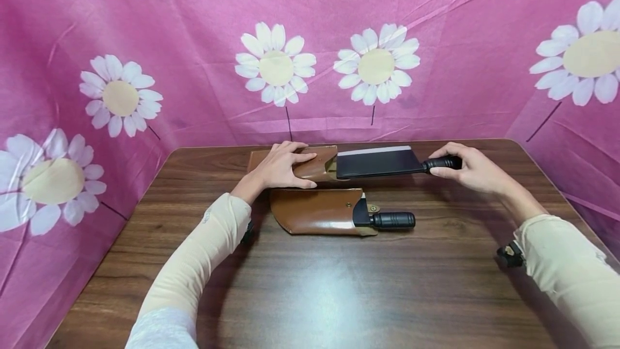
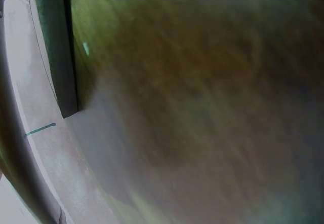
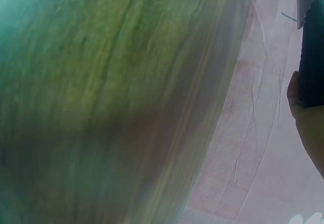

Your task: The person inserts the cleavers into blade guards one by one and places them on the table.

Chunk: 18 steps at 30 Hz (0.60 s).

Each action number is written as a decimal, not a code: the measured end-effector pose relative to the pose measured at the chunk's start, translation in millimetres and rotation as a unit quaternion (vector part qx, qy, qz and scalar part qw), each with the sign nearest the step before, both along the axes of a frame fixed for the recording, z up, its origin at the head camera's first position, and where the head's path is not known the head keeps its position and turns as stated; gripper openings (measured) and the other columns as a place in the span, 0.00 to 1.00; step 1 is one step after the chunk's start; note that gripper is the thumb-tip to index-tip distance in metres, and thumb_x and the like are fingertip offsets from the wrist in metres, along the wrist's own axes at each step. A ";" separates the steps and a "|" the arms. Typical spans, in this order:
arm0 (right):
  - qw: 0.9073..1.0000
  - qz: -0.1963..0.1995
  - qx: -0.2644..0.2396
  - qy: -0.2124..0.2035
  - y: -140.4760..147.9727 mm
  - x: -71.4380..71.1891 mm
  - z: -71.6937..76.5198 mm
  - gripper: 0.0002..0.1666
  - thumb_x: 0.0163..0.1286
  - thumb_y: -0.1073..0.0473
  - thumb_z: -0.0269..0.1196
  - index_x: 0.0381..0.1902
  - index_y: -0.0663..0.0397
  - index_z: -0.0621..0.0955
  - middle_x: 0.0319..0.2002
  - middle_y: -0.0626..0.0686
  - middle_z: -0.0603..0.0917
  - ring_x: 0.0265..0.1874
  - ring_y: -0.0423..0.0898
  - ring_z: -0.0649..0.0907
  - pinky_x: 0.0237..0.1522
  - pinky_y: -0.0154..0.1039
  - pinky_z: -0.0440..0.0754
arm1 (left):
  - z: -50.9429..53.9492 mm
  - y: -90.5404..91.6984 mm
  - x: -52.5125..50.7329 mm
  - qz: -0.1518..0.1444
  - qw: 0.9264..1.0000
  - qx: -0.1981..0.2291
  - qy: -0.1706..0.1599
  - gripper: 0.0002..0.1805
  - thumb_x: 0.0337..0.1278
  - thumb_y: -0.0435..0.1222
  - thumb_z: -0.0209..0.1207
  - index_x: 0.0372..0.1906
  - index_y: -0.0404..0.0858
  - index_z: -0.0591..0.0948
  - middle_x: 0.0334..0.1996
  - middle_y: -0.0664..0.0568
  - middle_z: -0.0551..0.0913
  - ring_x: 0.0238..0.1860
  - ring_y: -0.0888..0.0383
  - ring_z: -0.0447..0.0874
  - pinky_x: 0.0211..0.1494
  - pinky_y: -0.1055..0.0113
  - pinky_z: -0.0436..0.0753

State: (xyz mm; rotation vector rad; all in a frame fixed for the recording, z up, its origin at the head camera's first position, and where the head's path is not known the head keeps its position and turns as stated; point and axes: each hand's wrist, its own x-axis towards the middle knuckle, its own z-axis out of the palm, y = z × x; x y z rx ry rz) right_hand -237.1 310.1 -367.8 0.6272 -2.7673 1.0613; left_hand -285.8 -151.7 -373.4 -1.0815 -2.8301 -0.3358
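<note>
1. Head view: a black cleaver with a rectangular blade and pale edge (image 1: 380,163) meets the mouth of a brown leather sheath (image 1: 323,158) at the far side of the dark wooden tabletop (image 1: 310,284). I cannot tell how much blade, if any, sits inside.
2. Right hand (image 1: 470,167): fingers pinch the ribbed black handle (image 1: 448,162).
3. Left hand (image 1: 284,167): fingers and thumb spread wide over the sheath, seemingly steadying it.
4. Good handling, I judge, means holding the blade in line with the sheath, moving it slowly along its length without twisting, with the left fingers well back from the mouth and pale edge.
5. Counts: two brown sheaths, the second a rounded brown leather sheath (image 1: 315,211) nearer the person; two black handles, the other a short ribbed black handle (image 1: 393,220) projecting from it; one tabletop; two hands.
</note>
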 end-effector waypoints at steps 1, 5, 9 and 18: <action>1.000 0.001 -0.001 0.001 -1.0 0.1 0.0 0.15 0.64 0.64 0.72 0.48 0.50 0.85 0.41 0.49 0.82 0.33 0.40 0.75 0.34 0.32 0.70 | 0.0 0.3 0.3 0.000 1.000 -0.001 0.000 0.48 0.42 0.71 0.65 0.69 0.50 0.78 0.70 0.46 0.71 0.68 0.47 0.65 0.63 0.51 0.63; 1.000 0.004 -0.008 0.005 -5.9 1.1 0.7 0.15 0.63 0.64 0.73 0.49 0.51 0.85 0.41 0.50 0.81 0.33 0.40 0.74 0.34 0.32 0.69 | -0.5 1.7 0.6 -0.004 1.000 0.001 -0.001 0.49 0.43 0.72 0.64 0.70 0.50 0.78 0.70 0.46 0.70 0.68 0.47 0.65 0.63 0.52 0.63; 1.000 0.009 -0.014 0.005 -11.7 2.8 1.0 0.14 0.64 0.63 0.72 0.48 0.51 0.85 0.42 0.51 0.81 0.35 0.41 0.75 0.36 0.31 0.70 | -0.9 1.5 0.3 -0.002 1.000 -0.005 0.001 0.49 0.42 0.72 0.64 0.70 0.51 0.77 0.70 0.46 0.70 0.68 0.47 0.65 0.62 0.51 0.63; 1.000 0.002 -0.010 0.012 -23.3 6.9 2.2 0.13 0.66 0.58 0.71 0.49 0.50 0.85 0.44 0.51 0.83 0.37 0.42 0.76 0.38 0.31 0.69 | -1.6 -0.4 -0.2 0.000 1.000 0.000 0.004 0.50 0.41 0.73 0.64 0.70 0.51 0.77 0.70 0.46 0.70 0.67 0.47 0.65 0.63 0.51 0.63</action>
